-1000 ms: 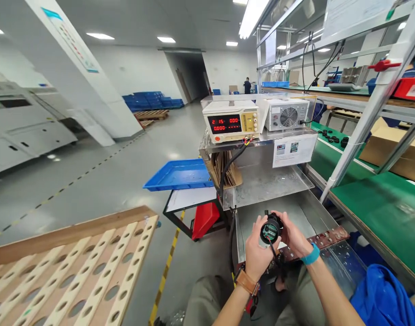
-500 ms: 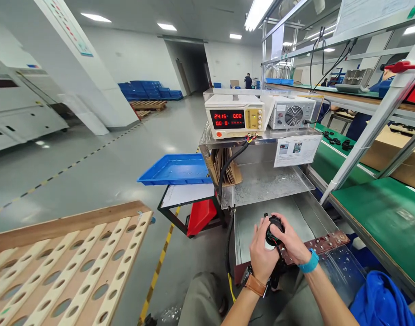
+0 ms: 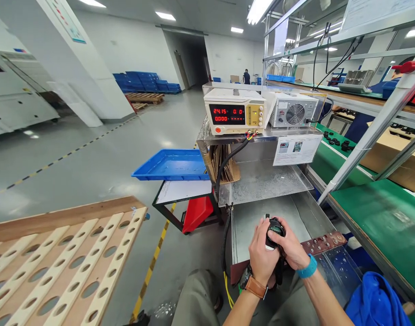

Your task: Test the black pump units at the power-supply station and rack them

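Both hands are wrapped round a black round part (image 3: 276, 227), held over the front of a metal tray (image 3: 248, 222). Its open top shows what looks like a green circuit board, and a small black piece sticks up at the far side. My left hand (image 3: 262, 254), with a watch at the wrist, grips it from the left. From the right, my right hand (image 3: 293, 248), wearing a blue wristband, closes on it with the thumb on the top edge. Dark cabling hangs below; the part's underside is hidden by the fingers.
Ahead, a power supply (image 3: 234, 113) with red digits sits on a metal cart beside a grey fan unit (image 3: 293, 112). A blue tray (image 3: 171, 165) is to the left, above a red bin (image 3: 197, 213). A wooden rack with holes (image 3: 74, 262) stands left, a green bench (image 3: 380, 213) right.
The view has shifted slightly. My hands keep their grip on the black round part, and its top now faces me a little more. The lower-left display reading went from 0.010 to 0.000.
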Demonstrator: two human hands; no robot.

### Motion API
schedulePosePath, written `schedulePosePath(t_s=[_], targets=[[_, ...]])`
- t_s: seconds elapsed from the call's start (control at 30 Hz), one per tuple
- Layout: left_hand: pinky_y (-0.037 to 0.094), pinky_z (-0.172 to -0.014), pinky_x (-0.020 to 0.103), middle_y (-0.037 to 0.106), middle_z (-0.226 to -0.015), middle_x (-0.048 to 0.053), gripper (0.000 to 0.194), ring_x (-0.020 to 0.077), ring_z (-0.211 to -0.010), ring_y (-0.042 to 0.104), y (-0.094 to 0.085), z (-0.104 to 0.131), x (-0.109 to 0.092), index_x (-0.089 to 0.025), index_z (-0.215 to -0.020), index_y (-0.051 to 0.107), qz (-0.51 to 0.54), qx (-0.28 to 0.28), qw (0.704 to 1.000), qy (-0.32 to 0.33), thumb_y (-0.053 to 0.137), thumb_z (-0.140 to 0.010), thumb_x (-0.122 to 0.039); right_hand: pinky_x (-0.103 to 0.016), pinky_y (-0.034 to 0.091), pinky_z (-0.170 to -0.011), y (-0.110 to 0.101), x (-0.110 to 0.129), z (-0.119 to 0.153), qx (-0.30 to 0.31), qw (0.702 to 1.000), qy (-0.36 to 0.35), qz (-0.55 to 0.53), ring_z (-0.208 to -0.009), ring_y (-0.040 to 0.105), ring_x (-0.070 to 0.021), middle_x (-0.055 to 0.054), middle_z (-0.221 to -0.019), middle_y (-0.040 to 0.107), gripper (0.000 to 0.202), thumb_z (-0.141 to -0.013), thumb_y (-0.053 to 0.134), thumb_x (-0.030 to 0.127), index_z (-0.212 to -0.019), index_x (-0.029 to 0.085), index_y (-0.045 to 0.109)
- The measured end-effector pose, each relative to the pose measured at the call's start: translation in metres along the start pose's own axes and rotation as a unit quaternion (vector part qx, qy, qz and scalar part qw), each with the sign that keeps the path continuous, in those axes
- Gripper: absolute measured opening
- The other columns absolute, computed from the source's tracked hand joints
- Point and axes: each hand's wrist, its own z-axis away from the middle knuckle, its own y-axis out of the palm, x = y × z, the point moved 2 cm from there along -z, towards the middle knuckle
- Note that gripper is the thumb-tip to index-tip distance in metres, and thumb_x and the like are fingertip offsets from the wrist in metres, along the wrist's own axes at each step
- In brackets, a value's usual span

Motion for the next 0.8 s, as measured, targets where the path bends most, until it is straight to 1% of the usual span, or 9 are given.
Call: schedulePosePath(t_s=[0.1, 0.2, 0.37, 0.43, 0.5, 0.6, 0.67, 0.77, 0.8], targets=[[0.035, -0.116, 0.045, 0.045, -0.148, 0.008, 0.058, 0.0250, -0.141, 0.037, 0.000, 0.001, 0.000, -0.022, -0.140, 0.045, 0.066, 0.035, 0.996, -0.040, 0.052, -0.084, -0.011, -0.040, 0.052, -0.091, -0.004, 0.002, -0.001, -0.011, 0.998, 0.017, -0.056, -0.097, 0.062, -0.0261, -0.005, -0.106, 0.064, 0.062, -0.068, 0.090, 0.036, -0.117, 0.022, 0.055], [0.028, -0.119, 0.045, 0.025, -0.158, 0.013, 0.071, 0.0276, -0.145, 0.027, -0.001, 0.011, 0.005, -0.023, -0.151, 0.024, 0.175, 0.062, 0.968, -0.168, 0.057, -0.089, -0.027, -0.045, 0.057, -0.086, -0.006, 0.010, -0.001, 0.005, 0.988, 0.053, -0.147, -0.091, 0.066, -0.0278, -0.006, -0.104, 0.066, 0.057, -0.071, 0.089, 0.033, -0.117, 0.021, 0.057], [0.046, -0.097, 0.040, 0.061, -0.119, 0.016, 0.054, 0.0277, -0.112, 0.059, 0.013, 0.062, 0.003, -0.014, -0.122, 0.053, 0.394, 0.322, 0.825, -0.244, 0.062, -0.086, -0.053, -0.049, 0.057, -0.090, -0.013, 0.022, -0.016, 0.051, 0.968, 0.102, -0.226, -0.096, 0.066, -0.0322, -0.013, -0.104, 0.067, 0.041, -0.077, 0.083, 0.033, -0.107, 0.013, 0.064], [0.051, -0.080, 0.034, 0.063, -0.092, 0.010, 0.055, 0.0231, -0.090, 0.064, 0.018, 0.091, 0.002, -0.014, -0.105, 0.055, 0.431, 0.367, 0.765, -0.306, 0.071, -0.077, -0.058, -0.049, 0.057, -0.090, -0.019, 0.019, -0.032, 0.059, 0.967, 0.115, -0.218, -0.097, 0.066, -0.0334, -0.016, -0.103, 0.068, 0.038, -0.080, 0.080, 0.034, -0.105, 0.011, 0.064], [0.048, -0.061, 0.027, 0.058, -0.077, 0.003, 0.060, 0.0167, -0.067, 0.062, 0.018, 0.115, 0.001, -0.016, -0.101, 0.049, 0.459, 0.381, 0.703, -0.388, 0.072, -0.072, -0.064, -0.048, 0.058, -0.089, -0.028, 0.007, -0.053, 0.056, 0.971, 0.131, -0.192, -0.096, 0.066, -0.0333, -0.017, -0.101, 0.068, 0.035, -0.081, 0.078, 0.033, -0.102, 0.010, 0.063], [0.028, -0.042, 0.018, 0.050, -0.071, -0.004, 0.059, 0.0031, -0.041, 0.037, 0.007, 0.126, 0.001, -0.019, -0.107, 0.044, 0.466, 0.385, 0.650, -0.461, 0.067, -0.077, -0.064, -0.045, 0.061, -0.082, -0.046, -0.022, -0.088, 0.031, 0.981, 0.152, -0.117, -0.085, 0.069, -0.0295, -0.014, -0.093, 0.068, 0.028, -0.083, 0.075, 0.028, -0.101, 0.012, 0.061], [0.018, -0.042, 0.017, 0.046, -0.072, -0.006, 0.052, 0.0001, -0.042, 0.025, -0.005, 0.115, 0.004, -0.020, -0.111, 0.045, 0.487, 0.375, 0.620, -0.487, 0.070, -0.080, -0.052, -0.042, 0.062, -0.075, -0.059, -0.044, -0.111, 0.012, 0.984, 0.166, -0.056, -0.076, 0.069, -0.0262, -0.011, -0.088, 0.068, 0.025, -0.083, 0.073, 0.023, -0.100, 0.014, 0.058], [0.025, -0.048, 0.017, 0.049, -0.079, -0.003, 0.050, 0.0019, -0.051, 0.034, -0.019, 0.084, 0.011, -0.019, -0.109, 0.049, 0.568, 0.347, 0.559, -0.494, 0.079, -0.070, -0.028, -0.040, 0.062, -0.068, -0.074, -0.071, -0.139, 0.005, 0.981, 0.195, 0.019, -0.067, 0.068, -0.0233, -0.008, -0.082, 0.065, 0.023, -0.083, 0.072, 0.020, -0.098, 0.016, 0.055], [0.030, -0.052, 0.018, 0.051, -0.082, -0.001, 0.049, 0.0032, -0.055, 0.038, -0.022, 0.072, 0.014, -0.018, -0.108, 0.052, 0.585, 0.336, 0.559, -0.482, 0.080, -0.068, -0.025, -0.040, 0.062, -0.066, -0.078, -0.079, -0.146, 0.010, 0.978, 0.204, 0.038, -0.066, 0.067, -0.0229, -0.007, -0.081, 0.065, 0.024, -0.083, 0.072, 0.020, -0.098, 0.016, 0.054]])
